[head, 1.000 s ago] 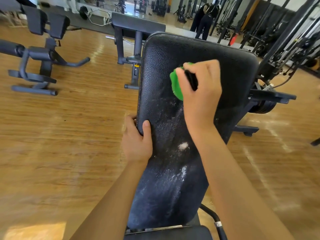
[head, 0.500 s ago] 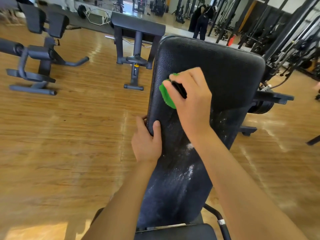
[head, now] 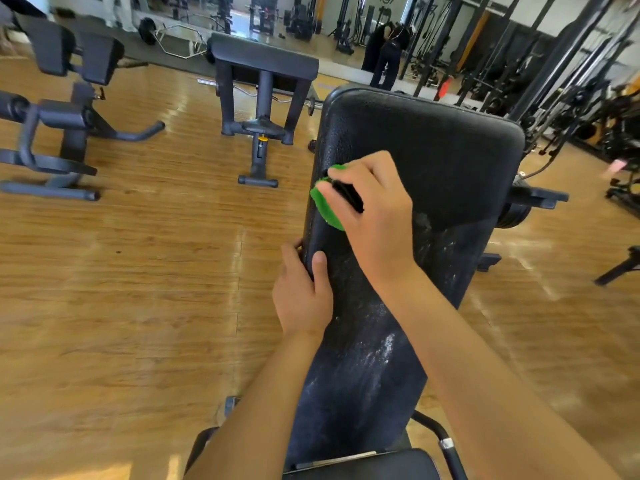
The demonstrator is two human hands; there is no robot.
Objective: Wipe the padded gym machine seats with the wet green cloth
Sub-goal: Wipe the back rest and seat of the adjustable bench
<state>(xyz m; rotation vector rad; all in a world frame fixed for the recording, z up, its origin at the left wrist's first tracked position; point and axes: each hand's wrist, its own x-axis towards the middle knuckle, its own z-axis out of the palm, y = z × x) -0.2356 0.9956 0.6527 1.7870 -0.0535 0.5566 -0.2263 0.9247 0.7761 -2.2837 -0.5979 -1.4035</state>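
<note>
A long black padded bench back (head: 440, 157) stretches away from me, with white smears along its lower and right parts. My right hand (head: 374, 216) grips the green cloth (head: 327, 207) and presses it against the pad near its left edge; a black band crosses the fingers. My left hand (head: 303, 296) holds the pad's left edge just below, thumb on top and fingers curled round the side. Another black pad (head: 363, 465) shows at the bottom.
Wooden floor (head: 138, 289) lies to the left and right. A black bench (head: 265, 95) stands behind the pad, another machine (head: 59, 133) at far left. Cable racks (head: 554, 81) fill the back right, and a person in black (head: 386, 53) stands far off.
My right hand has slid the green cloth from the pad's middle leftward to its left edge. My left hand keeps its hold on the edge. The view has shifted left.
</note>
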